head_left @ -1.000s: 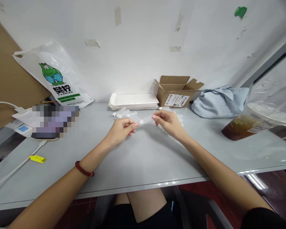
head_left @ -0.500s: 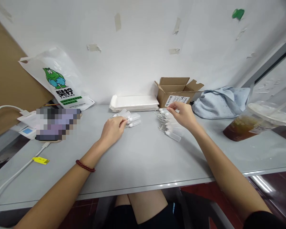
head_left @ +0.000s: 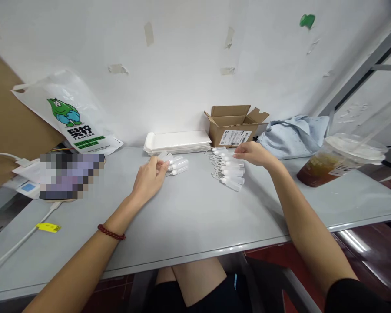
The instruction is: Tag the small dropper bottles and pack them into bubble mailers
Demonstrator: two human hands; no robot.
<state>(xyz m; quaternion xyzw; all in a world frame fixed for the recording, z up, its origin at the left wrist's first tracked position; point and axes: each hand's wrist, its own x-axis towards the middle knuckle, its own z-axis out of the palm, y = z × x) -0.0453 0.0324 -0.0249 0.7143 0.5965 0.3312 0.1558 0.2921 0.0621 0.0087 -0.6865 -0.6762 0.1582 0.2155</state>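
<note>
My left hand point(head_left: 150, 177) rests on the table at a pile of small translucent tubes point(head_left: 179, 164), thumb and fingers drawn together over its left end. What lies between those fingers is hidden. Further right, more tubes with white caps and thin cord loops lie in a row point(head_left: 232, 171), loops pointing left. My right hand point(head_left: 256, 153) is at the upper right of this row. Its fingers are closed, the fingertips at the clear end of a tube near the back; whether they grip it is hard to see.
Behind the tubes are a stack of white trays point(head_left: 179, 141) and an open cardboard box point(head_left: 230, 130). A blue cloth bag point(head_left: 286, 137) and a drink cup point(head_left: 329, 163) stand right. A plastic bag point(head_left: 74, 117), a blurred phone point(head_left: 74, 176) and a white cable point(head_left: 19, 243) are left.
My right hand has shifted right across the row, so more of the tubes shows. The left hand remains at its pile. The whole view has turned slightly.
</note>
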